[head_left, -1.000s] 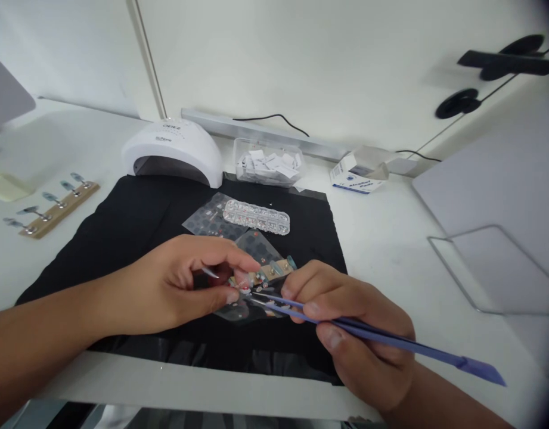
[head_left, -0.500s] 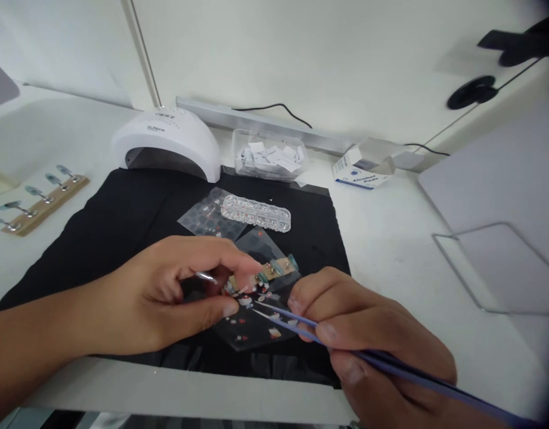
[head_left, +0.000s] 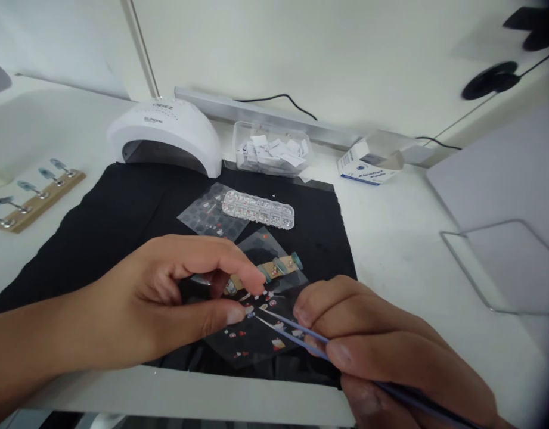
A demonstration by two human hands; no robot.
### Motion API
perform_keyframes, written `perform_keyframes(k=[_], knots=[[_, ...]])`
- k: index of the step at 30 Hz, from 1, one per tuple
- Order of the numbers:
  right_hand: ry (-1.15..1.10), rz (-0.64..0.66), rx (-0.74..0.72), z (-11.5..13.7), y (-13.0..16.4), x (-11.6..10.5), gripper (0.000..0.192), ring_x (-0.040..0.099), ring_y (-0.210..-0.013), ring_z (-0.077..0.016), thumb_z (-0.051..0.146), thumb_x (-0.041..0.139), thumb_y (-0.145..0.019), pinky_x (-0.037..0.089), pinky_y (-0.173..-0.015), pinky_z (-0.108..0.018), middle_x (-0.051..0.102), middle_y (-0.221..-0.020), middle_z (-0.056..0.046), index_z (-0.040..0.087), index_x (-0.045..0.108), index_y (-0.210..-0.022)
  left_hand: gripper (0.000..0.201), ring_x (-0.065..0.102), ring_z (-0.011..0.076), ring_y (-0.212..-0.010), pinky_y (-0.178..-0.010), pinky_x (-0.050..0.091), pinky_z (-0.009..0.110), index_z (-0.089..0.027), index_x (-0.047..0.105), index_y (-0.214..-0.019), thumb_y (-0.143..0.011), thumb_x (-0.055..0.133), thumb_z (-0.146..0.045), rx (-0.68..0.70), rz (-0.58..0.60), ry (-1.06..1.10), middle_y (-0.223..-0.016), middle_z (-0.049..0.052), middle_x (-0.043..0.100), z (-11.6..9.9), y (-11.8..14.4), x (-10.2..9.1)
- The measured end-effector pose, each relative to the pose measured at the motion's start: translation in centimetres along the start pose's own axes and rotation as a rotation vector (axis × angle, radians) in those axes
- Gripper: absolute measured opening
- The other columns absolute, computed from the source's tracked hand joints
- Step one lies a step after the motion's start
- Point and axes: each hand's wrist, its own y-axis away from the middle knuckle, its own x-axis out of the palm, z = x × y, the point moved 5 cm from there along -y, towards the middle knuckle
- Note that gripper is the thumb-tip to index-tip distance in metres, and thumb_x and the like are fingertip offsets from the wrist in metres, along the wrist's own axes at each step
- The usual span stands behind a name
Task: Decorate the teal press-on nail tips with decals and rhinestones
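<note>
My right hand [head_left: 385, 351] grips blue-handled tweezers [head_left: 312, 342], their two pale tips slightly apart over a clear sticker sheet [head_left: 251, 351] with small red and white motifs. Facing it, my left hand [head_left: 185, 298] is held low over the same sheet, thumb and index finger curved with a gap between them. Whether the thumb touches the sheet I cannot tell; the other fingers are mostly hidden. Behind the left fingertips lies a wooden strip [head_left: 288, 264] bearing teal nail tips [head_left: 279, 266], partly covered by the hand. A shiny piece shows inside the left hand's curve.
Further back on the black cloth [head_left: 135, 205] lie another sticker sheet [head_left: 207, 211] and a clear compartment case [head_left: 259, 210]. Behind stand a white nail lamp [head_left: 167, 131], a tub of white packets [head_left: 272, 152] and an alcohol pad box [head_left: 368, 167]. A nail-tip stand [head_left: 46, 202] sits left.
The camera view has shifted slightly. My left index fingertip has moved a little away from the stickers, showing more of them. The tweezers' tips remain over the sheet, still apart.
</note>
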Motion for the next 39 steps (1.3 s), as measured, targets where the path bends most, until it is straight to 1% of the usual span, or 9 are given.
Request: perform_keyframes(k=[7, 13, 17, 20, 23, 26, 30, 33, 39], knots=[[0.028, 0.054, -0.03, 0.1, -0.1, 0.0, 0.048, 0.066, -0.077, -0.0249, 0.001, 0.06, -0.076, 0.061, -0.071, -0.047, 0.067, -0.081, -0.008, 0.023, 0.067, -0.118, 0.01, 0.067, 0.0102, -0.071, -0.066, 0.055, 0.016, -0.024, 0.071, -0.091, -0.084, 0.069, -0.017, -0.031, 0.029, -0.013, -0.083, -0.003, 0.072, 0.3, -0.1, 0.3], [0.04, 0.046, -0.049, 0.0, -0.4, 0.0, 0.042, 0.066, -0.074, -0.025, 0.002, 0.062, -0.076, 0.061, -0.068, -0.046, 0.068, -0.079, -0.008, 0.023, 0.069, -0.112, 0.011, 0.064, 0.01, -0.068, -0.059, 0.052, 0.016, -0.024, 0.07, -0.093, -0.083, 0.07, -0.021, -0.038, 0.012, -0.017, -0.085, -0.002, 0.07, 0.6, 0.0, 0.2], [0.04, 0.064, -0.049, 0.1, -0.7, 0.1, 0.042, 0.067, -0.076, -0.0244, 0.0, 0.061, -0.074, 0.062, -0.068, -0.044, 0.068, -0.078, -0.008, 0.021, 0.069, -0.11, 0.01, 0.064, 0.0101, -0.069, -0.06, 0.053, 0.015, -0.023, 0.07, -0.092, -0.082, 0.069, -0.019, -0.025, 0.013, -0.017, -0.083, -0.002, 0.07, 0.3, -0.1, 0.3], [0.048, 0.075, -0.11, 0.2, -1.0, 0.1, 0.041, 0.066, -0.075, -0.0225, -0.002, 0.059, -0.071, 0.062, -0.067, -0.042, 0.068, -0.078, -0.008, 0.016, 0.069, -0.106, 0.009, 0.062, 0.0086, -0.068, -0.06, 0.052, 0.014, -0.022, 0.07, -0.09, -0.083, 0.067, -0.017, -0.054, 0.032, -0.042, -0.081, -0.003, 0.069, 0.2, -0.1, 0.4], [0.056, 0.089, -0.144, 0.3, -1.2, 0.2, 0.039, 0.066, -0.073, -0.0214, -0.002, 0.058, -0.068, 0.063, -0.066, -0.04, 0.068, -0.077, -0.008, 0.014, 0.068, -0.102, 0.016, 0.064, 0.0081, -0.07, -0.062, 0.052, 0.014, -0.025, 0.07, -0.096, -0.084, 0.064, -0.016, -0.079, 0.023, -0.059, -0.085, -0.004, 0.07, 0.3, 0.0, 0.5], [0.064, 0.067, -0.106, 0.1, -1.3, 0.1, 0.04, 0.066, -0.072, -0.0211, -0.003, 0.056, -0.068, 0.062, -0.063, -0.039, 0.066, -0.076, -0.007, 0.015, 0.068, -0.101, 0.02, 0.066, 0.0085, -0.073, -0.064, 0.054, 0.014, -0.027, 0.071, -0.101, -0.085, 0.064, -0.018, -0.065, 0.002, -0.07, -0.089, -0.004, 0.071, 0.5, 0.1, 0.5], [0.067, 0.0, -0.067, 0.1, -1.3, 0.1, 0.04, 0.065, -0.069, -0.0212, -0.003, 0.055, -0.069, 0.061, -0.058, -0.037, 0.065, -0.074, -0.006, 0.019, 0.069, -0.1, 0.019, 0.065, 0.0073, -0.076, -0.065, 0.054, 0.012, -0.027, 0.071, -0.1, -0.086, 0.063, -0.016, 0.007, -0.047, -0.172, -0.088, -0.005, 0.07, 0.3, 0.3, 0.4], [0.077, -0.006, -0.062, 0.1, -1.4, 0.2, 0.041, 0.065, -0.067, -0.0204, -0.003, 0.054, -0.069, 0.06, -0.056, -0.035, 0.066, -0.073, -0.006, 0.019, 0.069, -0.1, 0.018, 0.065, 0.007, -0.077, -0.065, 0.052, 0.011, -0.024, 0.071, -0.098, -0.086, 0.063, -0.014, 0.044, -0.07, -0.237, -0.087, -0.004, 0.069, 0.1, 0.3, 0.3], [0.091, 0.014, -0.083, 0.1, -1.6, 0.2, 0.041, 0.065, -0.067, -0.0191, -0.004, 0.052, -0.068, 0.059, -0.055, -0.033, 0.066, -0.073, -0.006, 0.015, 0.069, -0.1, 0.018, 0.063, 0.0051, -0.07, -0.061, 0.05, 0.01, -0.019, 0.072, -0.093, -0.085, 0.061, -0.008, 0.088, -0.018, -0.254, -0.08, -0.003, 0.067, -0.6, -0.1, 0.5]])
